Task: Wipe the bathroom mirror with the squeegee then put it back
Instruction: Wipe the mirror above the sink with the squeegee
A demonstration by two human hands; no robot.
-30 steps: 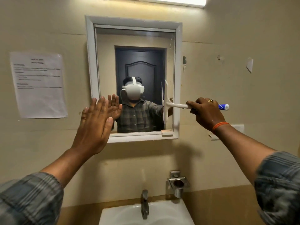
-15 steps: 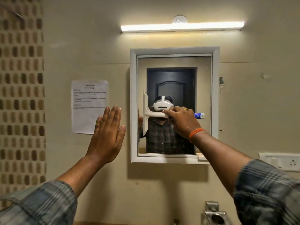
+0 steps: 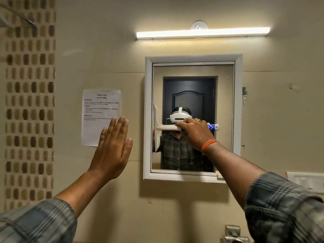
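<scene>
The white-framed bathroom mirror (image 3: 192, 72) hangs on the beige wall at centre right. A white squeegee (image 3: 157, 128) with a blue handle end has its vertical blade against the glass at the mirror's left edge. My right hand (image 3: 196, 133) is shut on its handle in front of the mirror. My left hand (image 3: 112, 149) is raised flat, fingers together and palm to the wall, left of the mirror frame and holding nothing. The mirror reflects a person in a checked shirt and a dark door.
A printed paper sheet (image 3: 100, 109) is taped left of the mirror. A tube light (image 3: 201, 33) glows above. A switch plate (image 3: 308, 181) sits at the right edge, a metal holder (image 3: 233, 234) below, and mosaic tiles (image 3: 29, 102) on the far left.
The squeegee has swept from the mirror's right edge across to its left edge with my right hand. My left hand left the glass and now hovers over the wall. The view rose and shifted left.
</scene>
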